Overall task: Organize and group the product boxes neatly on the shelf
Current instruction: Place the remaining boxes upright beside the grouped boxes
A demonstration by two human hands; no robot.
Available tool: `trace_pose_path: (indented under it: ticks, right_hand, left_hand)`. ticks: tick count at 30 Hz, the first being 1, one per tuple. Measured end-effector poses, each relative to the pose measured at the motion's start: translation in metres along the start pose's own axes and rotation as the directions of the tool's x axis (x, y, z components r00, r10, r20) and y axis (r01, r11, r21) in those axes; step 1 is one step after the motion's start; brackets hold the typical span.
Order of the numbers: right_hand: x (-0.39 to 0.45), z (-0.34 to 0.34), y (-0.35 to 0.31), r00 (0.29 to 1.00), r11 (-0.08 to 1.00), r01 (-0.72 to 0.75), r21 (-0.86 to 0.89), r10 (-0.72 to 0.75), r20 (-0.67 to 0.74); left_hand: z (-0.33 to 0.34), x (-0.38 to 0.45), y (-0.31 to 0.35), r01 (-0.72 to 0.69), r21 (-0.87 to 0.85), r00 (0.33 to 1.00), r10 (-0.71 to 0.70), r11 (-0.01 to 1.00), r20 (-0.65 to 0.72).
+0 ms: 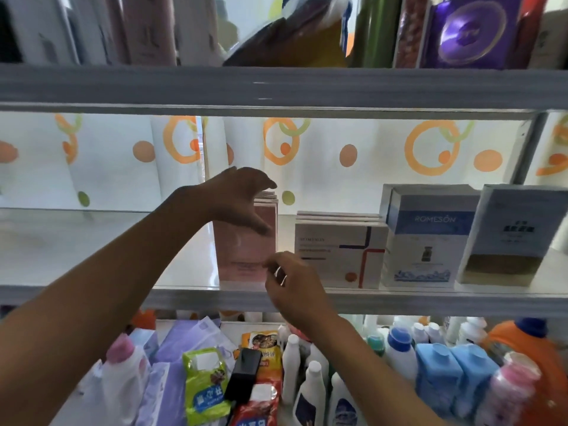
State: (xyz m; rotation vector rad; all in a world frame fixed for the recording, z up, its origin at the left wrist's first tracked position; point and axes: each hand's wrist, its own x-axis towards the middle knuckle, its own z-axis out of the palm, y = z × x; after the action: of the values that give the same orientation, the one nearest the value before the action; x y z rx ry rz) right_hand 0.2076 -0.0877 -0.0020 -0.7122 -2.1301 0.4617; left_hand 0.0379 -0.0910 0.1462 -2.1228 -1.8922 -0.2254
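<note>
My left hand (242,198) spans the top of the pink boxes (246,250), fingers spread, not clenched. My right hand (285,278) pinches their lower front corner. Step: squaring this group on the middle shelf (92,290). Next: slide it flush against the white boxes (339,256).

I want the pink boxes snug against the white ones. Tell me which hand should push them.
Left, probably. The left hand is spread over the pink boxes' top and left side, opposite the white boxes; the right hand sits between them.
</note>
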Motion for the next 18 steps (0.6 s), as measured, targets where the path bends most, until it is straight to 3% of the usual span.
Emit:
trace_pose_path:
  ticks: [4, 8, 11, 18]
  right_hand:
    - [0.011, 0.020, 0.002, 0.998, 1.000, -0.018, -0.012, 0.019, 0.058]
    - [0.019, 0.027, 0.006, 0.997, 0.999, -0.042, -0.022, 0.043, 0.060]
    - [0.021, 0.030, 0.010, 0.995, 0.997, -0.078, 0.016, 0.077, 0.063]
    - [0.027, 0.030, 0.011, 0.989, 0.993, -0.116, 0.032, 0.112, 0.095]
  left_hand:
    - [0.008, 0.008, -0.029, 0.117, -0.106, 0.982, -0.099, 0.987, 0.161]
    - [0.017, 0.016, -0.041, 0.181, -0.299, 0.963, -0.107, 0.937, 0.247]
    - [0.025, 0.019, -0.043, 0.138, -0.385, 0.977, -0.061, 0.912, 0.205]
    - [0.024, 0.010, -0.042, 0.060, -0.374, 0.989, -0.004, 0.926, 0.148]
